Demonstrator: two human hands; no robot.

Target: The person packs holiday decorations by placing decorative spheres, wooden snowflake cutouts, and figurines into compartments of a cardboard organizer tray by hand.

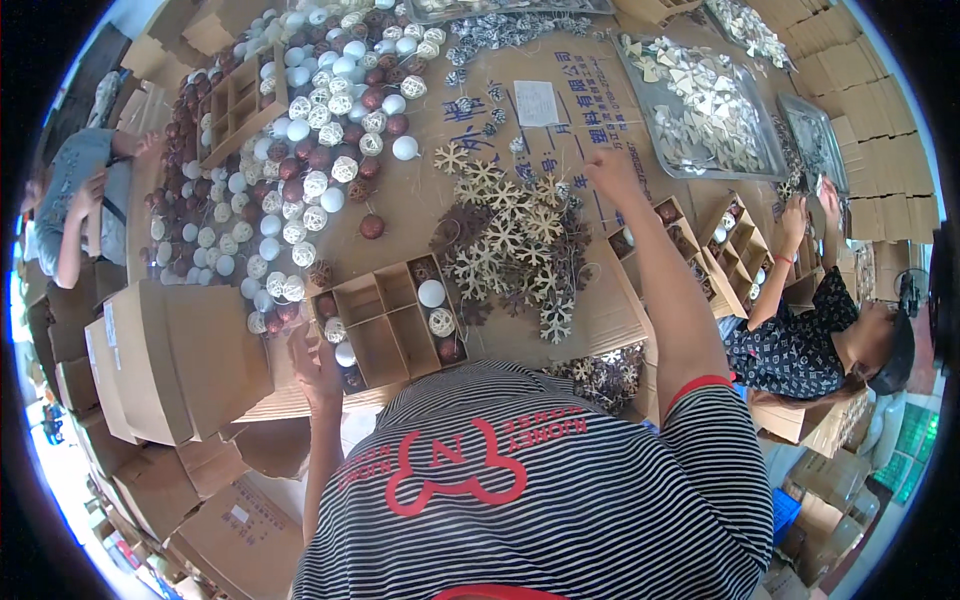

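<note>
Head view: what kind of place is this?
Likely a hand-packing workshop for ornaments. A cardboard-covered table holds heaps of white and brown balls and wooden snowflakes, divided cardboard boxes are being filled, and flat cartons are stacked around.

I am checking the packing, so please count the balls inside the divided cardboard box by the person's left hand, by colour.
Smooth white balls: 2
Pale wicker balls: 2
Dark red or brown balls: 4
Total: 8, as far as this view shows.
</note>
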